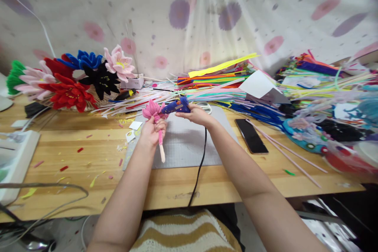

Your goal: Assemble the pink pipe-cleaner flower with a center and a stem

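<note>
Closed around the stem of a pink pipe-cleaner flower (152,109) is my left hand (153,129). The stem runs down below the fist, pink at first and pale at its lower end. My right hand (195,114) grips a blue glue gun (176,107) from the right side. Its nozzle points left at the flower's base, just above my left fingers; I cannot tell whether it touches. A black cord hangs from the glue gun over the front edge of the table. Both hands are above a grey cutting mat (189,145).
Pipe-cleaner flowers (73,90) stand at the back left. Bundles of pipe cleaners (218,82) line the back. A phone (251,136) lies right of the mat, beside two loose pink stems (283,151). A power strip (22,161) sits at the left edge, and scraps dot the table (73,141).
</note>
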### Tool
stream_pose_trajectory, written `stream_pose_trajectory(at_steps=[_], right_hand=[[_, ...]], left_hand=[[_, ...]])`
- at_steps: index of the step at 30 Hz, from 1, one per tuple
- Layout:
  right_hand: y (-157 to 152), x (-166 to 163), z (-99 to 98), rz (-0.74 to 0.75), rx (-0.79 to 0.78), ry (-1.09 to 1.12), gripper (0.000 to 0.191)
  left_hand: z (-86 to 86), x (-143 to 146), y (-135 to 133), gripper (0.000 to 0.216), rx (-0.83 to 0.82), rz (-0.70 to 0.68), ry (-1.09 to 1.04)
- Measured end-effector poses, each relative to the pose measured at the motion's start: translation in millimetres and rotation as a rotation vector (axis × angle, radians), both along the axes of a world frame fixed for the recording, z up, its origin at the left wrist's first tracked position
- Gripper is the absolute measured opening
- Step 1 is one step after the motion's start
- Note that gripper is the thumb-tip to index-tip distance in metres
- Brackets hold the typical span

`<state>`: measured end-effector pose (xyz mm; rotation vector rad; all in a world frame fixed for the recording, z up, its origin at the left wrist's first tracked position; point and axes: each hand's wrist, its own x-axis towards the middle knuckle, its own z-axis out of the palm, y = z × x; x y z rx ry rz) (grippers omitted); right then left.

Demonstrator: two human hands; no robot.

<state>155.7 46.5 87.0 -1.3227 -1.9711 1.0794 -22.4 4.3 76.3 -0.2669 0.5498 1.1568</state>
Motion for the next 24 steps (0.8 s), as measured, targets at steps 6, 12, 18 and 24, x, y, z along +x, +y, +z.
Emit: stream_pose_trajectory(at_steps=[6, 12, 18, 24], right_hand=[[0, 0, 0.1, -0.013, 0.015, -0.018, 0.043], [2, -3, -2.2, 0.015, 0.028, -0.015, 0.044], [-1, -1, -0.9, 0.026, -0.059, 0.062, 0.045], [-6, 12, -5.9, -0.011, -0.092, 0.179, 0.044]], left_hand=[[1.4, 1, -1, 0.031, -0.015, -0.01, -0.018], [-0.1, 1, 0, 0.032, -0.006, -0.002, -0.004], [1.0, 0, -1, 0.029, -0.004, 0.002, -0.02], [4.4, 1, -1, 0.025, -0.043, -0.016, -0.01]])
